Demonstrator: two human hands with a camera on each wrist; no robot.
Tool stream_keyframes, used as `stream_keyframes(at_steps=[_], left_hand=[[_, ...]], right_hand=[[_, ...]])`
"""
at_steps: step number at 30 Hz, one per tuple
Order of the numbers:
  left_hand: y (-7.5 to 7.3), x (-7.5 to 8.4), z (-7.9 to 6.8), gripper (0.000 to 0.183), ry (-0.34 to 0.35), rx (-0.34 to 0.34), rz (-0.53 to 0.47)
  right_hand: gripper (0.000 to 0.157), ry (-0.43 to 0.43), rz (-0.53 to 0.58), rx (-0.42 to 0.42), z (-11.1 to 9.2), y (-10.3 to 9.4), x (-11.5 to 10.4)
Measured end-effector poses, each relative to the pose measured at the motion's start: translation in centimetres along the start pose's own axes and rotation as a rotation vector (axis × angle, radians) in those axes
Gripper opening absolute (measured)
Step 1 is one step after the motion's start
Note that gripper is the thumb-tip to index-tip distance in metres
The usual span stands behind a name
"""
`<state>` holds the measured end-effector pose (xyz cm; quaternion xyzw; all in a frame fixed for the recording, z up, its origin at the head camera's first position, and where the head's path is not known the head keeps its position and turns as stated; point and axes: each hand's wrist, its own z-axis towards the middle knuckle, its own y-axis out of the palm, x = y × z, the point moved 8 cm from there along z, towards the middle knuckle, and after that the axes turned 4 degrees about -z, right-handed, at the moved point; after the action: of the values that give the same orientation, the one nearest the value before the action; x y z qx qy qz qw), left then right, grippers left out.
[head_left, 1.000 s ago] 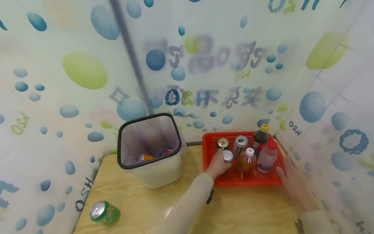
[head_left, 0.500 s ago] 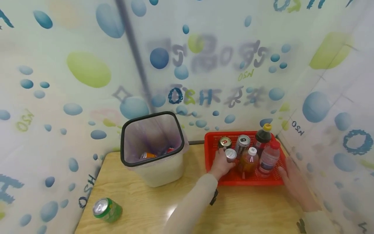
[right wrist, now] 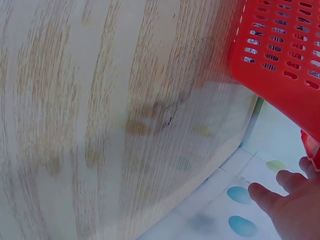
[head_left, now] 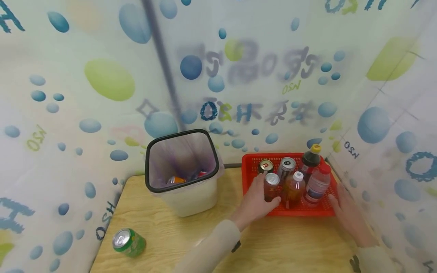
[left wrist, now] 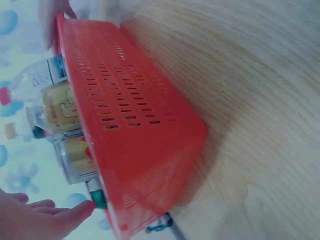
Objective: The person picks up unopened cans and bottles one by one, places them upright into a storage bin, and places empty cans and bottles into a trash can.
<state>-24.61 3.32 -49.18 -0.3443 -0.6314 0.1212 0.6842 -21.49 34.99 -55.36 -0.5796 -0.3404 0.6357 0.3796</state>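
Observation:
A red plastic basket [head_left: 244, 170] on the wooden table holds drink cans and bottles. My left hand [head_left: 254, 203] reaches over its front left corner, thumb spread away from a silver-topped can [head_left: 272, 181] and the other fingers extended along its left side. In the left wrist view, the left hand [left wrist: 37, 217] shows at the lower left, fingers extended above the basket rim. My right hand [head_left: 351, 218] is at the basket's right end, thumb near the rim. In the right wrist view, the right hand's [right wrist: 297, 202] fingers are loosely extended beside the basket [right wrist: 270, 85].
In the basket stand two more cans, an amber drink bottle [head_left: 294, 191], a dark bottle with a yellow cap [head_left: 310, 162] and a clear bottle with a red cap [head_left: 317, 185]. A lined bin [head_left: 198, 197] containing cans stands left. A green can [head_left: 131, 244] sits at front left.
My left hand has loosened from the silver-topped can, its thumb swinging away and the hand drawing back slightly. The can stays in place. The head view has shifted a little left.

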Motion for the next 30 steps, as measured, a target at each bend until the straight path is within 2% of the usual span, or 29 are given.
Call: stream_keyframes(at_steps=[4, 9, 13, 18, 22, 30], left_hand=[[-0.7, 0.9, -1.6, 0.100, 0.116, -0.013, 0.149], [-1.9, 1.8, -3.6, 0.095, 0.352, -0.011, 0.370], [-3.4, 1.8, -5.5, 0.089, 0.498, 0.026, 0.484], [-5.5, 1.3, -7.7, 0.079, 0.635, 0.140, 0.554], [-7.0, 0.7, -9.2, 0.076, 0.727, 0.235, 0.562], [-9.7, -0.7, -12.0, 0.076, 0.813, 0.347, 0.484]], right_hand=[[0.074, -0.012, -0.003, 0.010, 0.0, 0.1, 0.4], [0.073, -0.018, -0.003, 0.017, -0.1, -0.1, 0.5], [0.073, -0.024, 0.017, 0.012, -0.2, -0.3, 0.2], [0.074, -0.013, 0.024, 0.002, -0.2, -0.3, 0.2], [0.075, -0.005, 0.018, -0.009, -0.2, -0.1, 0.4], [0.072, -0.027, -0.007, -0.002, -0.1, 0.0, 0.1]])
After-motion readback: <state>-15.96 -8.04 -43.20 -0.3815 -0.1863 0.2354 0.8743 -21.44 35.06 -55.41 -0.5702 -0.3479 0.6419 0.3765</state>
